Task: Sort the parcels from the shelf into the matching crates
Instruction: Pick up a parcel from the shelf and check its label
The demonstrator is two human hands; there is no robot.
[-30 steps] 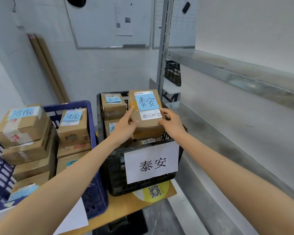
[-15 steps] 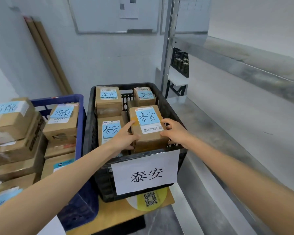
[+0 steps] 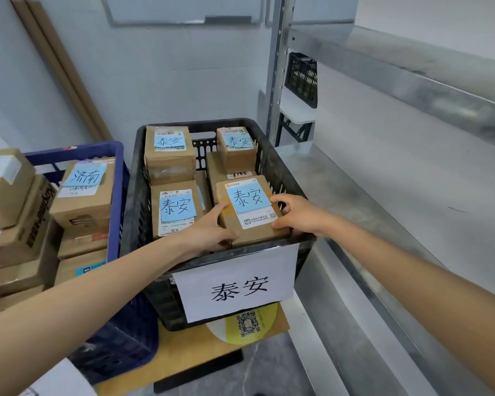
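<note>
A brown cardboard parcel with a blue 泰安 note lies in the front right corner of the black crate, which carries a white 泰安 sign. My left hand grips the parcel's left side, thumb on its top edge. My right hand holds its right side with curled fingers. Several other parcels with blue 泰安 notes fill the crate, one just left of the held parcel.
A blue crate on the left holds stacked parcels, the top one marked 济南. Both crates stand on a wooden board. A metal shelf runs along the right, with an upright post behind.
Both hands have lowered the parcel from above the black crate down into its front right corner. The view has tilted downward and closer to the crate.
</note>
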